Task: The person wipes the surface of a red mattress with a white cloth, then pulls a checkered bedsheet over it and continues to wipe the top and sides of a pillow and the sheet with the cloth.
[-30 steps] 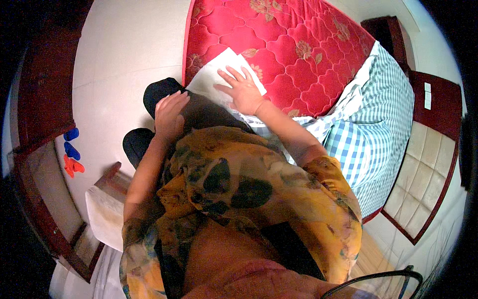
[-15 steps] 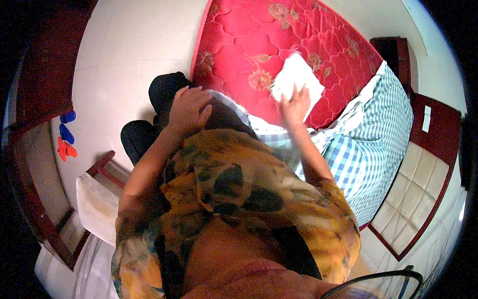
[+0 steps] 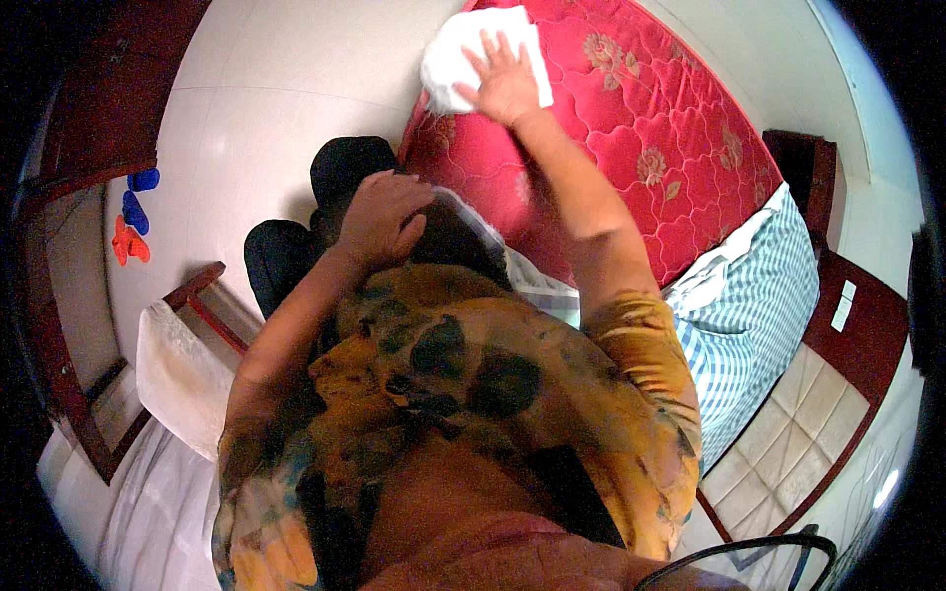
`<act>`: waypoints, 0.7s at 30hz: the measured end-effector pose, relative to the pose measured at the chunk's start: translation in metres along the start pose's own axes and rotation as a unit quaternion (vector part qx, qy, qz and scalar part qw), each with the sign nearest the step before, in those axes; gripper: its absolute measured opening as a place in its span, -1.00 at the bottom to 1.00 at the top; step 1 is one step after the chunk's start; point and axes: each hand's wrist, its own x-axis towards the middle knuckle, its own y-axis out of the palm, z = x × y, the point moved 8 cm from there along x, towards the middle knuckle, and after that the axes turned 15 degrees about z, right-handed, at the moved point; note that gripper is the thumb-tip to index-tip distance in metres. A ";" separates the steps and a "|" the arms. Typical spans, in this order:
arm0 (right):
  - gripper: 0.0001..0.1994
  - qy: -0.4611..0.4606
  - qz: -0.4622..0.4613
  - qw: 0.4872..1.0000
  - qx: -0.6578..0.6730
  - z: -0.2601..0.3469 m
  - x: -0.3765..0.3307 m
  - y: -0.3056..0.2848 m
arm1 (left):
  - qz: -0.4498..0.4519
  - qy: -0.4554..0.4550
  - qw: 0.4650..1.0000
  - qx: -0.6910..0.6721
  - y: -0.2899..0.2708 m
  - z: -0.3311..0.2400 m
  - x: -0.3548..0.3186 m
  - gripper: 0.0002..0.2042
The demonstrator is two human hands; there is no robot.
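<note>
A white cloth (image 3: 450, 61) lies on the red quilted, flower-patterned mattress (image 3: 591, 123), up at its far left edge and partly over that edge. Pressed on top of the cloth, my right hand (image 3: 505, 87) has its fingers spread wide, and the arm is stretched far forward. My left hand (image 3: 384, 219) rests flat on my dark-clothed leg, holding nothing. A blue-and-white checked sheet (image 3: 764, 305) is pulled back toward the right end of the bed, its edge bunched beside the bare red surface.
A tufted cream headboard panel with a dark red frame (image 3: 855, 305) stands at the right. On the left are a stool with a pale seat (image 3: 177, 379), blue slippers (image 3: 136, 212) and orange slippers (image 3: 128, 241) on the pale floor. A dark cabinet (image 3: 803, 177) stands behind the bed.
My right hand and the white cloth have moved forward and left across the mattress, from near its middle to its far left edge. My left hand stays on my leg.
</note>
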 end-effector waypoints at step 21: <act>-0.39 -0.072 0.040 0.989 0.121 0.018 -0.106 -0.013 | 0.020 0.007 1.000 -0.020 0.011 0.010 0.002 -0.68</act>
